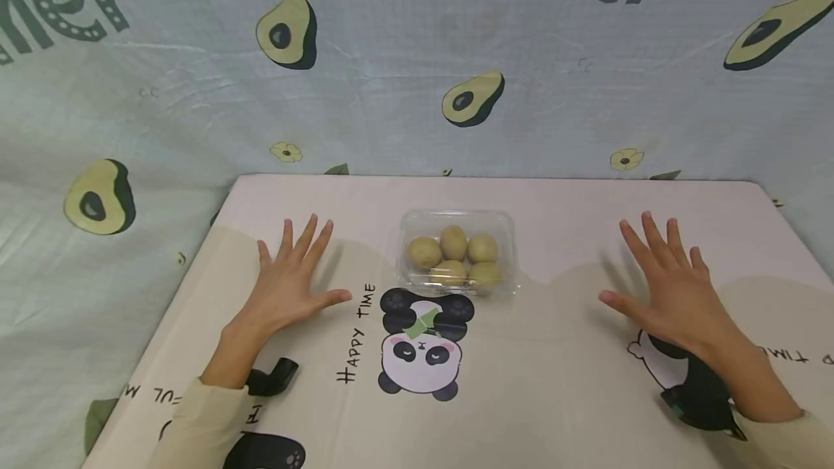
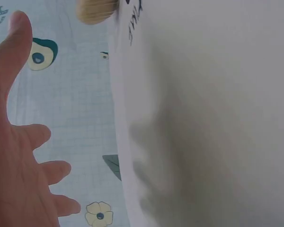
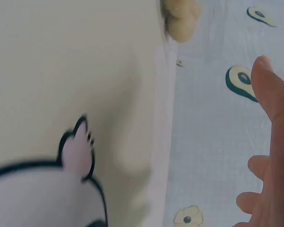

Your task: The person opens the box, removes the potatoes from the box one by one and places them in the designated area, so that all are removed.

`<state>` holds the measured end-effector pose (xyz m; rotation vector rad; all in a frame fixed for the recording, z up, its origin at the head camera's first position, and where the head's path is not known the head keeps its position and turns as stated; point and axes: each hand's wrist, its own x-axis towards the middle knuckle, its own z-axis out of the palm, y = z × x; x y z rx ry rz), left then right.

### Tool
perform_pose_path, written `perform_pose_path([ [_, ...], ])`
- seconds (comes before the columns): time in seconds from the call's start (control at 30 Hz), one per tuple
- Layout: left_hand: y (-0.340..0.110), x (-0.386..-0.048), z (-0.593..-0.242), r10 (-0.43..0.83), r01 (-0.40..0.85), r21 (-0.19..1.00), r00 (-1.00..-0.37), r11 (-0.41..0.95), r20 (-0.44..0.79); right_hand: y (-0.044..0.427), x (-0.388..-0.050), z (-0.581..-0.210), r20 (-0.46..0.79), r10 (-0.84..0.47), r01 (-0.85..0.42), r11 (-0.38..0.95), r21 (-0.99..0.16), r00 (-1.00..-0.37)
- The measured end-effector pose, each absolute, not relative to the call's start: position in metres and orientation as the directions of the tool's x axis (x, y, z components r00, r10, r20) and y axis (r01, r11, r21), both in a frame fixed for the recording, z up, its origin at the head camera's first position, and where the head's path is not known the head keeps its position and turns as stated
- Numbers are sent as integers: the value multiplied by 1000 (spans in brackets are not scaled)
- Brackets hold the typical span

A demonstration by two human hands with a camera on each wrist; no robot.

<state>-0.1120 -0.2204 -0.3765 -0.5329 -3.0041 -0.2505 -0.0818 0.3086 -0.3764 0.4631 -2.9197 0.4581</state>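
A clear plastic box [image 1: 408, 234] sits near the middle of the table, holding several round yellowish-brown items [image 1: 453, 242] that look like small potatoes. To its left, my left hand [image 1: 284, 294] hovers over the table with fingers spread and nothing held. My right hand [image 1: 677, 300] is likewise spread on the far right side, apart from the box and holding nothing. Part of the round items [image 2: 97, 10] shows at the top of the left wrist view, and some [image 3: 181, 23] at the top of the right wrist view.
The table [image 1: 554, 368] wears a pale cloth printed with pandas [image 1: 420, 364] and lettering. Behind it hangs a light curtain [image 1: 391, 35] with avocado prints, which also covers the left side. The table's back edge lies a little behind the box.
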Motion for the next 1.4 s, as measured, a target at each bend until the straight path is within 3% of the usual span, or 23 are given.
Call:
perform_pose_path([
  [0.57,-191,-113,-379,380,430,313,-901,847,210,257,-93,-375,267,-345,-419,854,-309,-900],
  [0.87,-174,-118,-390,409,477,485,-878,733,247,238,-96,-380,318,-381,-481,805,-347,-868],
  [1.4,-151,-119,-402,390,381,735,-905,560,172,191,-109,-391,337,-456,-560,744,-364,-824],
])
